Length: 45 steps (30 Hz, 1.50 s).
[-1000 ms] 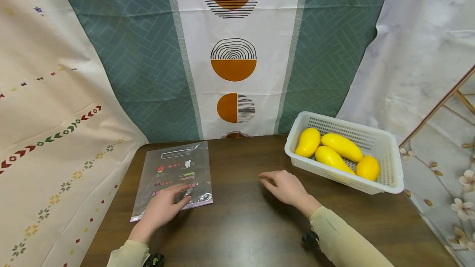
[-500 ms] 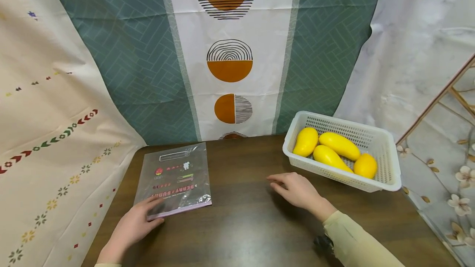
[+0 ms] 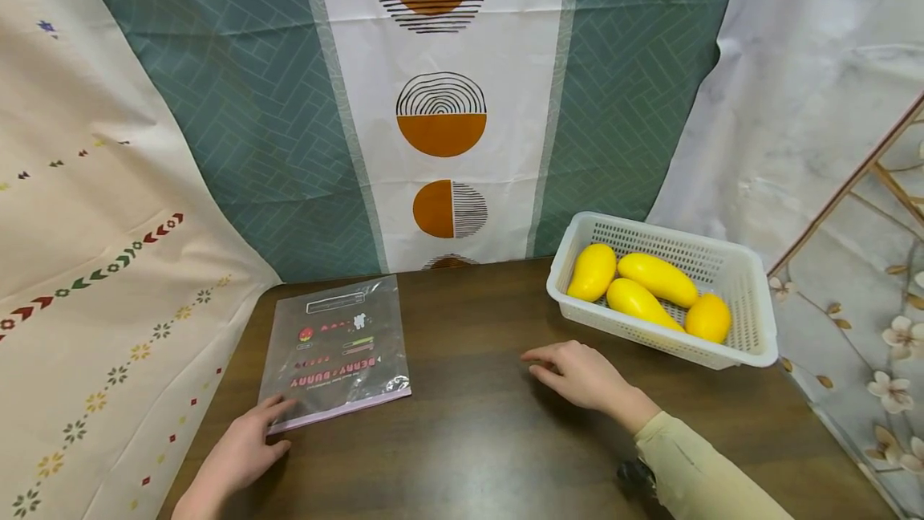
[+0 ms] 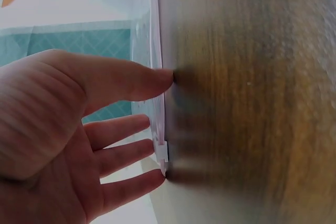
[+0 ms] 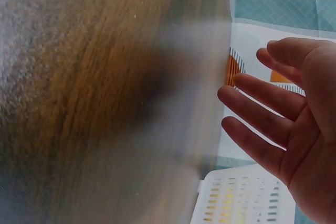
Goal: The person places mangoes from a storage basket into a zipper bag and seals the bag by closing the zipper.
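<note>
A clear zip bag (image 3: 332, 343) with printed pictures and lettering lies flat on the left of the table. Its pinkish zip edge faces the person, and a small white slider (image 4: 162, 151) sits at one end of it. My left hand (image 3: 241, 444) is at the bag's near left corner, fingertips right at the zip edge, thumb apart from the fingers. Over the table's middle right, my right hand (image 3: 581, 375) hovers with relaxed fingers and holds nothing. Beyond it stands a white plastic basket (image 3: 747, 291) with several yellow mangoes (image 3: 657, 279) inside.
The brown wooden table (image 3: 462, 432) reaches back to a green and white patterned curtain (image 3: 440, 46). A cream cloth (image 3: 123, 263) hangs along the left side and a floral, marbled cloth (image 3: 816, 143) along the right.
My left hand has slid left and toward the person, from over the bag to its near left corner. My right hand has shifted slightly to the right. Bag and basket stay put.
</note>
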### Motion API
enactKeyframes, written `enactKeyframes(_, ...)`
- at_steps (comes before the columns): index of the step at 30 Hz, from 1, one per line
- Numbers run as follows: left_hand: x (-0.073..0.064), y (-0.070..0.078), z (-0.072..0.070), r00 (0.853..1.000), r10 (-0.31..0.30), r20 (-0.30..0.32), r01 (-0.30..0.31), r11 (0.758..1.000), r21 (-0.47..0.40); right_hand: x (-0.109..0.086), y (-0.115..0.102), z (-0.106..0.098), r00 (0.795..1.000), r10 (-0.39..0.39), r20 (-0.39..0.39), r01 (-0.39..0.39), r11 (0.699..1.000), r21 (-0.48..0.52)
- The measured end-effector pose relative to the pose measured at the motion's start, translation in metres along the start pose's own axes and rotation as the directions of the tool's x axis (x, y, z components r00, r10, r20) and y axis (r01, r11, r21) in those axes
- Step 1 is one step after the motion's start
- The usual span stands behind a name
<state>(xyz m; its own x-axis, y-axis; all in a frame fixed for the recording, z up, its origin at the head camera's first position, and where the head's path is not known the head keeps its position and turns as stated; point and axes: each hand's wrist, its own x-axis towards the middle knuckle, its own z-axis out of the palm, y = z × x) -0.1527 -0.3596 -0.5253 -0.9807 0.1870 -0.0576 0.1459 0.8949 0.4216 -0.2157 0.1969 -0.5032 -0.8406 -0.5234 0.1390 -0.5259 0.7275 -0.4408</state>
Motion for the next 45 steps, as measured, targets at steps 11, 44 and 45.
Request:
enactKeyframes(11, -0.003, 0.001, -0.002, 0.999, 0.003, -0.040, -0.002, 1.000, 0.023, 0.002, -0.001, 0.004, 0.999, -0.008, 0.037, 0.008, 1.000, 0.004)
enactKeyframes(44, 0.003, 0.015, 0.001, 0.990, -0.087, -0.110, 0.092, 0.995, 0.042, 0.015, -0.016, 0.014, 0.986, -0.125, 0.114, 0.123, 0.992, 0.026)
enactKeyframes(45, 0.005, 0.016, 0.001, 0.989, -0.102, -0.111, 0.107, 0.993, 0.041, 0.016, -0.018, 0.014, 0.985, -0.129, 0.116, 0.126, 0.992, 0.028)
